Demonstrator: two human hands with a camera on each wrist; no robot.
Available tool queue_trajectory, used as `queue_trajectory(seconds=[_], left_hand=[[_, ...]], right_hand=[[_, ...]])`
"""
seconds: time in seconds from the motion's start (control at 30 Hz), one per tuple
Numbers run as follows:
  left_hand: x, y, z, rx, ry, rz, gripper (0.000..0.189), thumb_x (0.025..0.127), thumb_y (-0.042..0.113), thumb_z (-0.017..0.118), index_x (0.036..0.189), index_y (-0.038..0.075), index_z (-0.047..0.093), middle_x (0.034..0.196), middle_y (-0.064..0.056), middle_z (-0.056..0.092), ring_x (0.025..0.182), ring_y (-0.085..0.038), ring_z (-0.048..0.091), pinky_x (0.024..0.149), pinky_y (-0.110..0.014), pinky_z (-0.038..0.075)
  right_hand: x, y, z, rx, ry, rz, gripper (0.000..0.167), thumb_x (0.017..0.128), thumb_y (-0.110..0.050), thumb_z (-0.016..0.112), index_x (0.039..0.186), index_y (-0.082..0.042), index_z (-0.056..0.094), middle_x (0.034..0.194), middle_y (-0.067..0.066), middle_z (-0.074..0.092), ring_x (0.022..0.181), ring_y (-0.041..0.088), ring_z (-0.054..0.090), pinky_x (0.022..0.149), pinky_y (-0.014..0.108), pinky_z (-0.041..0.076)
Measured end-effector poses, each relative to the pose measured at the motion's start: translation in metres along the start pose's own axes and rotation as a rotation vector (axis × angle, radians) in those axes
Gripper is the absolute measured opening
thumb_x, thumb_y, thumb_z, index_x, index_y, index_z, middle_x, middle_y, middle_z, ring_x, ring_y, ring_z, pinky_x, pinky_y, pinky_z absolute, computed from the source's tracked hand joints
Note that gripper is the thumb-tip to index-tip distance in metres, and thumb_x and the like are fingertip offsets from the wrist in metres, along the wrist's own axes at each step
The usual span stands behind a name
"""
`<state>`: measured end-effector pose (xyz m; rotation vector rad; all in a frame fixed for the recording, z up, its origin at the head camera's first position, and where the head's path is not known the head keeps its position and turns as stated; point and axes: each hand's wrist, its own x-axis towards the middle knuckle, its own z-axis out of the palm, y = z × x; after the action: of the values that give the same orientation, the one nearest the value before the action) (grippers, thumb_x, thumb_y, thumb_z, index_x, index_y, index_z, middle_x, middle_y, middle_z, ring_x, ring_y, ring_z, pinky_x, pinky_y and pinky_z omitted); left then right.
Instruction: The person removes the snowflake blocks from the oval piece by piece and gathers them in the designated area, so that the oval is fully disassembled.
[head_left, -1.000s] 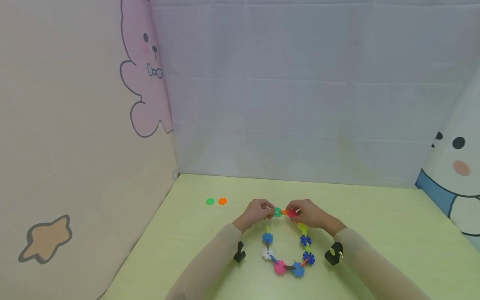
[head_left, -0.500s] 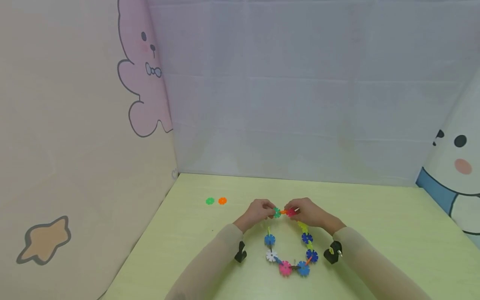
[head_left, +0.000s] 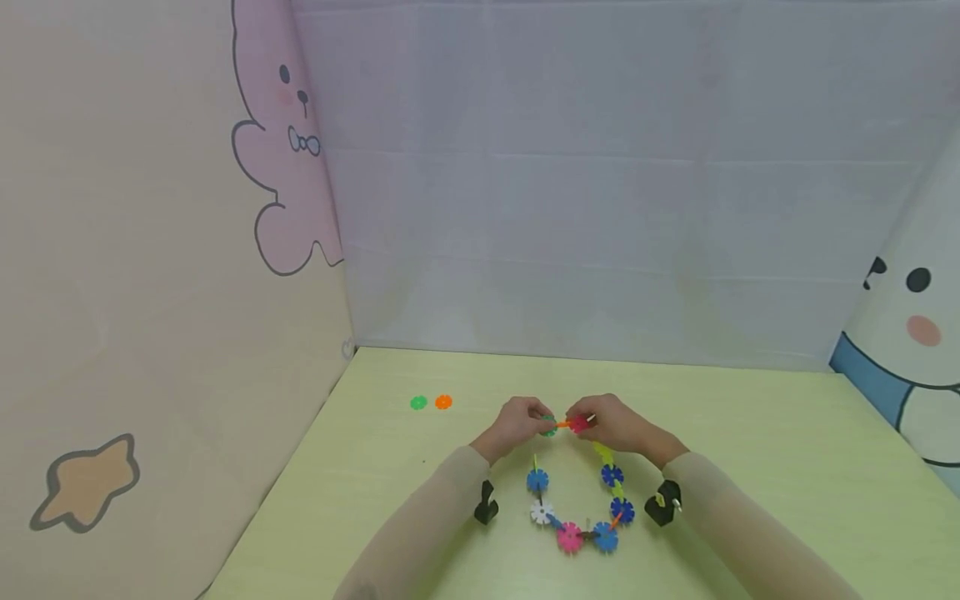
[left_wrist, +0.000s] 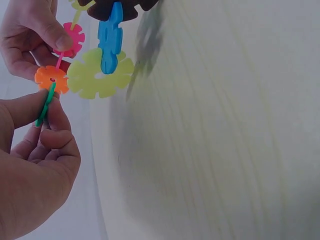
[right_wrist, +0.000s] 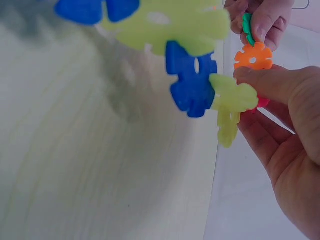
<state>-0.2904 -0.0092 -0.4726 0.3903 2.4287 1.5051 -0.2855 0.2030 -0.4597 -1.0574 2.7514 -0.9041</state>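
Observation:
A chain of slotted, flower-shaped plastic discs hangs in a loop, with a pink disc [head_left: 570, 537] and a white disc [head_left: 542, 512] at its near side. My left hand [head_left: 516, 427] pinches a green disc [left_wrist: 46, 104] between thumb and forefinger. That disc sits edge-on against an orange disc [left_wrist: 45, 77], which joins a pink-red disc [left_wrist: 76, 37]. My right hand [head_left: 617, 423] pinches the pink-red disc, partly hidden by its fingers. On the left side the chain ends in a yellow-green disc [left_wrist: 90, 80], apart from the green one in the head view.
A loose green disc [head_left: 418, 402] and a loose orange disc [head_left: 444, 402] lie on the pale yellow table [head_left: 712, 433], toward the back left. Printed cloth walls [head_left: 600, 208] stand behind the table and at its sides.
Both hands have shifted slightly left, keeping their pinches. The green disc has turned somewhat and is more covered by my left fingers. The hanging chain has swayed a little.

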Motion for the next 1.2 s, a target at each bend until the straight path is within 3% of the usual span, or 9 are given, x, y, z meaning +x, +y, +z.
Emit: queue_trajectory(seconds=[0.2,0.4,0.67,0.8,1.03,1.2], left_hand=[[-0.003,0.002,-0.004,0.022,0.034,0.026,0.01,0.086,0.013,0.069,0.093,0.006,0.067,0.083,-0.001,0.068,0.077,-0.016,0.064,0.072,-0.031,0.049],[-0.007,-0.006,-0.016,0.029,0.045,0.045,0.012,0.085,0.016,0.069,0.093,0.007,0.066,0.082,-0.001,0.069,0.076,-0.018,0.066,0.068,-0.031,0.048],[-0.015,-0.02,-0.038,0.07,0.041,0.026,0.013,0.087,0.017,0.068,0.095,0.007,0.064,0.079,-0.004,0.068,0.072,-0.022,0.067,0.063,-0.03,0.047],[-0.017,-0.029,-0.046,0.104,0.058,-0.002,0.016,0.086,0.017,0.068,0.098,0.007,0.064,0.08,-0.002,0.066,0.073,-0.021,0.066,0.061,-0.029,0.047],[-0.025,-0.043,-0.071,0.111,0.064,-0.028,0.021,0.085,0.011,0.067,0.104,0.003,0.065,0.084,-0.004,0.064,0.074,-0.021,0.065,0.058,-0.029,0.047],[-0.034,-0.057,-0.091,0.125,0.082,-0.036,0.024,0.085,0.01,0.066,0.107,0.002,0.063,0.087,-0.006,0.061,0.074,-0.02,0.064,0.059,-0.029,0.047]], right_hand=[[-0.001,0.0,-0.001,-0.031,0.014,0.024,0.023,0.081,-0.001,0.071,0.103,-0.005,0.067,0.096,0.0,0.066,0.085,0.017,0.061,0.074,0.031,0.053],[-0.002,0.001,-0.001,-0.02,0.004,0.061,0.022,0.081,-0.001,0.071,0.102,-0.007,0.067,0.095,-0.001,0.065,0.086,0.018,0.061,0.074,0.032,0.053],[-0.005,0.003,-0.001,-0.006,0.004,0.091,0.021,0.082,-0.002,0.071,0.102,-0.007,0.067,0.094,-0.001,0.065,0.086,0.018,0.061,0.073,0.031,0.053],[-0.005,0.003,-0.001,0.022,-0.01,0.145,0.021,0.083,-0.003,0.07,0.103,-0.009,0.067,0.096,0.0,0.064,0.089,0.02,0.061,0.076,0.034,0.053],[-0.005,0.006,0.0,0.013,-0.005,0.099,0.021,0.083,-0.003,0.071,0.102,-0.009,0.067,0.095,-0.002,0.064,0.087,0.018,0.061,0.073,0.028,0.052],[-0.005,0.004,-0.001,0.018,-0.003,0.11,0.021,0.083,-0.004,0.07,0.103,-0.008,0.067,0.095,-0.002,0.064,0.088,0.018,0.06,0.076,0.032,0.052]])
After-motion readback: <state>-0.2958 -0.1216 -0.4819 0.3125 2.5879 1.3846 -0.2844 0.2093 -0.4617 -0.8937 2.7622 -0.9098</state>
